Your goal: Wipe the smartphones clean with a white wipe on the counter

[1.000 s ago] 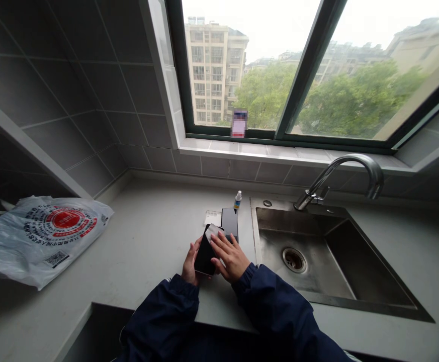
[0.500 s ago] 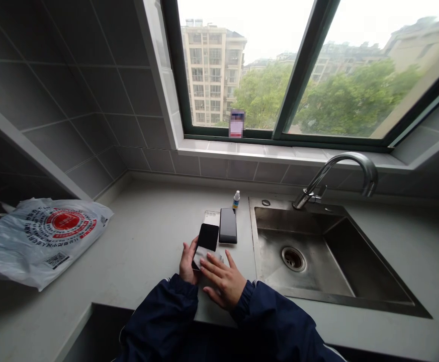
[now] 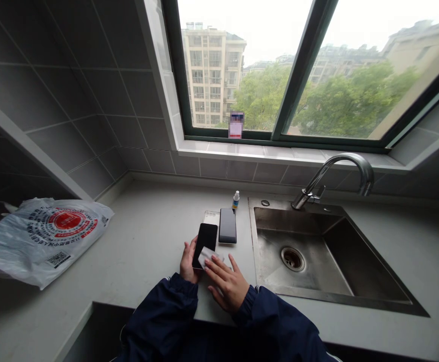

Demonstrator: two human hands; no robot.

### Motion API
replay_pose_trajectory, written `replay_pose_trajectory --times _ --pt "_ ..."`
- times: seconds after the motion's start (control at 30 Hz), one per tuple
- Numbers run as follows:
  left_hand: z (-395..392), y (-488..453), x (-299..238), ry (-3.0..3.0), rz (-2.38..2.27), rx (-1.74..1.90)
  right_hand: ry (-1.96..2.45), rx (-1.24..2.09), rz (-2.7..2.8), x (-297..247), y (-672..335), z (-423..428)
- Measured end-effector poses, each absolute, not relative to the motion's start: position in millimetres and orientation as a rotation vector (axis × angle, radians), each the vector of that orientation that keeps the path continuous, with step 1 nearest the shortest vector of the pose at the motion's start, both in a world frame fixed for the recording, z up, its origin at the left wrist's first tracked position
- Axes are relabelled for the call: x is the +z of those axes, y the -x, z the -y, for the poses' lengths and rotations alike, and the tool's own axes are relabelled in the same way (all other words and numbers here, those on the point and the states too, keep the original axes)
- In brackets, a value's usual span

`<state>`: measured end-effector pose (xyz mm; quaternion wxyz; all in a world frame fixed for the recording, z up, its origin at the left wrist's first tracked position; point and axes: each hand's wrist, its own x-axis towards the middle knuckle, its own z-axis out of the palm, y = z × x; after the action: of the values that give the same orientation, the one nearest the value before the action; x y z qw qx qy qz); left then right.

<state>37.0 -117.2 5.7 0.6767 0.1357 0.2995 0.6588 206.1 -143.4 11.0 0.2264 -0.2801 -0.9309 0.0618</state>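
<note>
A black smartphone (image 3: 207, 236) rests in my left hand (image 3: 187, 260), whose fingers curl round its left side and lower edge. My right hand (image 3: 230, 285) presses a small pale grey cloth (image 3: 205, 254) onto the lower right part of the screen, fingers stretched over it. Just beyond, a second dark-screened smartphone (image 3: 227, 226) lies on the counter. Behind the held phone, a clear, thin, case-like item (image 3: 210, 215) is partly hidden. A small white bottle (image 3: 236, 200) with a blue and yellow label stands upright past the second phone.
To the right a steel sink (image 3: 253, 241) is set into the pale counter (image 3: 140, 236), with a curved faucet (image 3: 332, 163) behind it. A white plastic bag (image 3: 41, 241) with red print sits at the left. A window (image 3: 279, 131) is at the back.
My right hand and the cloth have shifted slightly right on the phone, and the cloth now lies at a slant. My left hand stays round the phone.
</note>
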Motion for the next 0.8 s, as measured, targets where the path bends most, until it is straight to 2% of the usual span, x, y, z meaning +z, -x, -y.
replay_pose_trajectory --times 0.8 --pt "117.3 -35.4 6.2 -0.323 -0.663 1.502 1.027 0.120 2.544 14.0 -196.3 124.8"
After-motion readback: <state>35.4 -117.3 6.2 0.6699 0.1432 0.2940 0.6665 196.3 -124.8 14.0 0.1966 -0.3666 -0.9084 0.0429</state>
